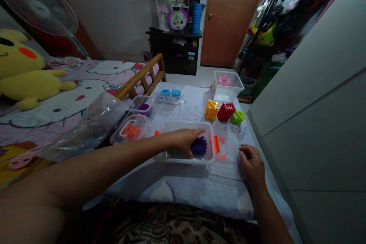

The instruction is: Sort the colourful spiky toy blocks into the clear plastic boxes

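Note:
My left hand (185, 142) reaches into a clear plastic box (183, 161) with orange side latches. Its index finger stretches forward and its thumb is apart. Dark purple interlocking pieces (199, 146) lie in the box right beside its fingers; whether they touch is unclear. My forearm hides the left part of the box. To the right lies a clear lid (230, 164) with an orange-pink handle (221, 148). At that lid's right edge rests my right hand (253, 164), fingers loosely curled, with nothing visible in it.
Yellow (211, 110), red (226, 111) and lime-green (237, 117) block builds stand behind the lid. A tall clear bin (228, 93) is at the back. Small containers hold purple (143, 106) and orange (131, 131) pieces; blue pieces (170, 93) sit farther back. A wooden bed rail (140, 76) borders the left.

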Available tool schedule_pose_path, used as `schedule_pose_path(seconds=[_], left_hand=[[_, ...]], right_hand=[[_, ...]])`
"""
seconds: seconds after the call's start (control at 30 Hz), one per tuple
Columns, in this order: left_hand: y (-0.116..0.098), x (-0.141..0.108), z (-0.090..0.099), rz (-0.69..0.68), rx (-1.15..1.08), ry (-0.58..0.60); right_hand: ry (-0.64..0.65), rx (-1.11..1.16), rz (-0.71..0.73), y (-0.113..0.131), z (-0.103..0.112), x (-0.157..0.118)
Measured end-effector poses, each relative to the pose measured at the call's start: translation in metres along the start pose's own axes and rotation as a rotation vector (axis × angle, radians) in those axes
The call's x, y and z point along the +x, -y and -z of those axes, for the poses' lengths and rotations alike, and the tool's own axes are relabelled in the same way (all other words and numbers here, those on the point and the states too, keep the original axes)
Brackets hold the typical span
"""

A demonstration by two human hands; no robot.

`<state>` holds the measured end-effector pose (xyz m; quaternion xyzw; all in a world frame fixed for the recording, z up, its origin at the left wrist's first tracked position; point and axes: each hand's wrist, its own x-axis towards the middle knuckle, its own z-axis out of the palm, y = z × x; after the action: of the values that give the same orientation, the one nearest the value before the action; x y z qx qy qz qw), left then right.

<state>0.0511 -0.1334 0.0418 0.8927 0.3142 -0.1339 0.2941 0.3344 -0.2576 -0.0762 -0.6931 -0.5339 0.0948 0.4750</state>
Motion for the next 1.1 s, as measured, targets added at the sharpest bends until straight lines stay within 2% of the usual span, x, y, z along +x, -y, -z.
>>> schedule_pose_path(seconds=[0.17, 0.37, 0.53, 0.77, 1.0, 1.1], left_hand=[[0.005, -0.007, 0.0, 0.084, 0.04, 0.032], [0.002, -0.011, -0.004, 0.033, 0.13, -0.029], [-0.003, -0.016, 0.001, -0.021, 0.128, -0.065], [0.0, -0.014, 0.007, -0.081, 0.146, -0.179], [-0.004, -0.004, -0.003, -0.096, 0.169, -0.166], [-0.005, -0.007, -0.001, -0.086, 0.138, -0.181]], right_hand=[[0.004, 0.001, -0.008, 0.001, 0.0, 0.0], [0.003, -0.01, -0.015, 0.001, 0.001, -0.001], [0.002, -0.015, -0.009, 0.001, 0.0, 0.0], [0.017, -0.021, -0.022, -0.001, 0.001, 0.0], [0.02, -0.03, -0.011, -0.001, 0.001, -0.001], [0.024, -0.028, -0.01, -0.001, 0.001, -0.001]])
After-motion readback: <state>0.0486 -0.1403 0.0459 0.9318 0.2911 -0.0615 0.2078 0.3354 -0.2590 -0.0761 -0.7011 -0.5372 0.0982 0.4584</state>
